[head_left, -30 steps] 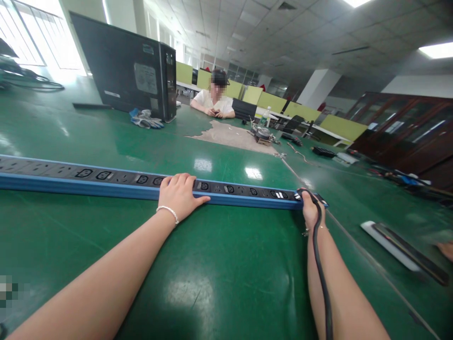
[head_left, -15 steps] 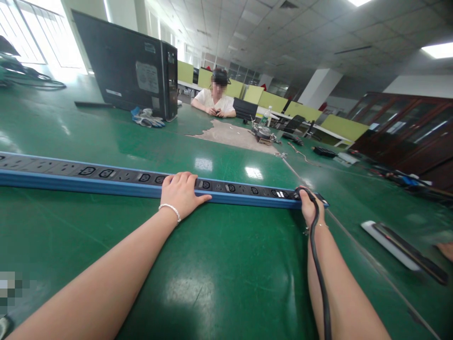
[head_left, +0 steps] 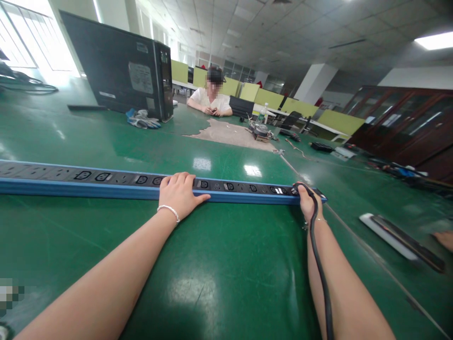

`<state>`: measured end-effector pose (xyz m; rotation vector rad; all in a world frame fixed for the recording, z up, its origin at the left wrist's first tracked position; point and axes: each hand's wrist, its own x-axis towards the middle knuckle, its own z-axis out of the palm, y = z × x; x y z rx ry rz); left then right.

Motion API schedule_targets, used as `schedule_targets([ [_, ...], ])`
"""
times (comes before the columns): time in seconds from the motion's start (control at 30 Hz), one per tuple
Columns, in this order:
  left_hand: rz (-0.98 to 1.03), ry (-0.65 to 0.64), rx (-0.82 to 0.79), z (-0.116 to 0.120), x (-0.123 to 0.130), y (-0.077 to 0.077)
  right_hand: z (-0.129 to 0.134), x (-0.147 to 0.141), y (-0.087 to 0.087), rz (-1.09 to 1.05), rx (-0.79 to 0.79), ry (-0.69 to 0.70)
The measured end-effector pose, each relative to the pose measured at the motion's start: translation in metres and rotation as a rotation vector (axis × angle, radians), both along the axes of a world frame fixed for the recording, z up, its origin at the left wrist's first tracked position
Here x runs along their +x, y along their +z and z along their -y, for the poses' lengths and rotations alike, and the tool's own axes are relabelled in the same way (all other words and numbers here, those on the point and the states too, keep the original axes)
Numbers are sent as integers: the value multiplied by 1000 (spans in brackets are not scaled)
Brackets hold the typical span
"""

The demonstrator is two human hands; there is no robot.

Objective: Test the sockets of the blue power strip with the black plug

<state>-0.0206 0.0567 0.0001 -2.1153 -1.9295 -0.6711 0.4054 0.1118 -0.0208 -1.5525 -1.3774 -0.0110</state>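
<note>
A long blue power strip (head_left: pixel 244 197) with a black socket face lies across the green table. My left hand (head_left: pixel 180 192) is closed over its middle, fingers over the far side and thumb along the near edge. Close to the strip's right end, my right hand (head_left: pixel 310 202) grips a black plug (head_left: pixel 295 189) at the sockets. Whether the plug is fully seated cannot be seen, since my fingers cover part of it. From the plug a thick black cable (head_left: pixel 321 274) runs back over my right forearm and out at the bottom.
A black computer case (head_left: pixel 116 66) stands at the back left, with work gloves (head_left: pixel 143 119) beside it. Across the table (head_left: pixel 233 255) sits a person (head_left: pixel 211 100). To the right lie a white-and-black bar (head_left: pixel 399 241) and another person's hand (head_left: pixel 444 239) at the frame edge.
The view has shifted slightly, so the background sits a little further left. Both hands keep their places on the power strip and plug.
</note>
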Motion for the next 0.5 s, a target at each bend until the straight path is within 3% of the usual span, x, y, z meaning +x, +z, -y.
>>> schedule_targets([
  [0.5,10,-13,15,0,0,-1,2,2,4,94,-73,-68],
])
